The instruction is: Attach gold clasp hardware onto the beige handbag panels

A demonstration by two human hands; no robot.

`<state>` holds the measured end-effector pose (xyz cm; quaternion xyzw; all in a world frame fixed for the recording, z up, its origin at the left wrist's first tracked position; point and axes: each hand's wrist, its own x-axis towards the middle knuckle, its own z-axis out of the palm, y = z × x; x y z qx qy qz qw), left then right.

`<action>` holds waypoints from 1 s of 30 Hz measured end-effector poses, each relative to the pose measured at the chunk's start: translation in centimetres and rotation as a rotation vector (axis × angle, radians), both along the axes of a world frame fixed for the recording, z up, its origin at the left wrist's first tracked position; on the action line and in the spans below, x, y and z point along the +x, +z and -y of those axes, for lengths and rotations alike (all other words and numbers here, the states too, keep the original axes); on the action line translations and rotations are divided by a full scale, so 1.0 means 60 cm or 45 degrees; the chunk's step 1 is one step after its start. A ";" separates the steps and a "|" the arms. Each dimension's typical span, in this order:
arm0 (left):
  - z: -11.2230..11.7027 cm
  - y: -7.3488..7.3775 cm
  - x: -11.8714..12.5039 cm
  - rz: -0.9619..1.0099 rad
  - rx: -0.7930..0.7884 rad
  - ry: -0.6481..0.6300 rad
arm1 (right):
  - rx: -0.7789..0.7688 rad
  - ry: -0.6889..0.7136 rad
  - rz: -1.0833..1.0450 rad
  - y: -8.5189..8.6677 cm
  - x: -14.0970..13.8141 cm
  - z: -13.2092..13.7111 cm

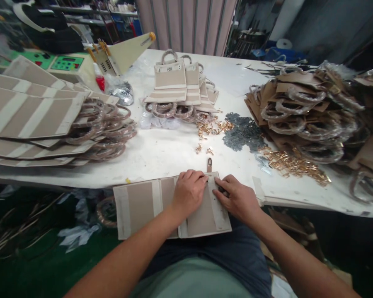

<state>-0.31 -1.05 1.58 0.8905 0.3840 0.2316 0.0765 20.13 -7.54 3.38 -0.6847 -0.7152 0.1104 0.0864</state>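
Observation:
A beige bag panel [139,207] with pale strips lies open across my lap and against the table edge, its inner side up. My left hand [189,190] rests on it, fingers bent together near the top edge and the fingertips at a pale strip. On the right, my right hand [240,196] is closed, with thumb and forefinger at the same strip. Something small and dark shows inside its curled fingers, too hidden to name. A strap tab with a gold metal fitting [209,164] sticks out past the panel's top edge, between both hands.
Gold fasteners [214,126], dark flat metal pieces [240,130] and longer gold pieces [294,165] lie in heaps on the white table [161,153]. Stacked panels with wrapped handles [34,116] stand left, brown handled pieces [301,103] right, finished-looking bag parts [170,78] behind.

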 end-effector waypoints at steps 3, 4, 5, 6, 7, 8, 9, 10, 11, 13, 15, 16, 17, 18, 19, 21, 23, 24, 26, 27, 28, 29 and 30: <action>0.027 -0.015 -0.013 -0.024 0.027 -0.039 | 0.004 0.009 0.008 -0.003 0.002 0.001; 0.030 -0.017 -0.016 -0.049 0.024 -0.042 | 0.011 0.008 0.028 -0.004 0.002 0.001; 0.031 -0.019 -0.018 -0.075 0.014 -0.050 | 0.017 0.007 0.054 -0.005 0.002 0.001; 0.030 -0.019 -0.020 -0.097 0.000 -0.057 | 0.022 0.009 0.080 -0.006 0.002 0.000; 0.028 -0.018 -0.020 -0.114 -0.013 -0.063 | 0.023 0.014 0.103 -0.005 0.002 -0.001; 0.025 -0.016 -0.020 -0.130 -0.026 -0.065 | 0.018 0.022 0.121 -0.005 0.002 -0.002; 0.022 -0.014 -0.020 -0.143 -0.037 -0.064 | 0.010 0.030 0.131 -0.003 0.001 -0.005; 0.019 -0.012 -0.020 -0.154 -0.048 -0.059 | 0.002 0.036 0.135 -0.002 0.000 -0.007; 0.017 -0.009 -0.019 -0.162 -0.056 -0.052 | -0.005 0.039 0.134 0.000 -0.001 -0.010; 0.014 -0.005 -0.019 -0.176 -0.074 -0.047 | -0.016 0.040 0.125 0.003 -0.002 -0.015; 0.013 -0.002 -0.019 -0.179 -0.089 -0.053 | -0.028 0.039 0.101 0.006 -0.003 -0.018; 0.013 -0.002 -0.019 -0.179 -0.096 -0.059 | -0.038 0.039 0.085 0.008 -0.004 -0.019; 0.013 -0.001 -0.019 -0.180 -0.099 -0.064 | -0.052 0.041 0.068 0.010 -0.004 -0.020; 0.012 -0.001 -0.020 -0.180 -0.098 -0.066 | -0.070 0.045 0.052 0.013 -0.005 -0.021; 0.011 -0.002 -0.020 -0.179 -0.092 -0.066 | -0.089 0.049 0.040 0.016 -0.006 -0.022; 0.010 -0.003 -0.020 -0.178 -0.070 -0.061 | -0.128 0.064 0.031 0.021 -0.008 -0.025; 0.007 -0.006 -0.019 -0.176 -0.047 -0.054 | -0.150 0.086 0.043 0.026 -0.009 -0.029; 0.006 -0.007 -0.018 -0.179 -0.036 -0.053 | -0.154 0.100 0.051 0.028 -0.010 -0.031; 0.005 -0.009 -0.017 -0.203 -0.010 -0.053 | -0.154 0.131 0.067 0.031 -0.011 -0.035; 0.004 -0.010 -0.016 -0.219 0.006 -0.053 | -0.152 0.144 0.077 0.032 -0.012 -0.037; 0.004 -0.010 -0.014 -0.238 0.023 -0.054 | -0.150 0.154 0.085 0.033 -0.012 -0.038; 0.004 -0.010 -0.013 -0.256 0.043 -0.055 | -0.147 0.163 0.093 0.033 -0.013 -0.039; 0.004 -0.010 -0.012 -0.271 0.061 -0.057 | -0.144 0.168 0.100 0.034 -0.015 -0.040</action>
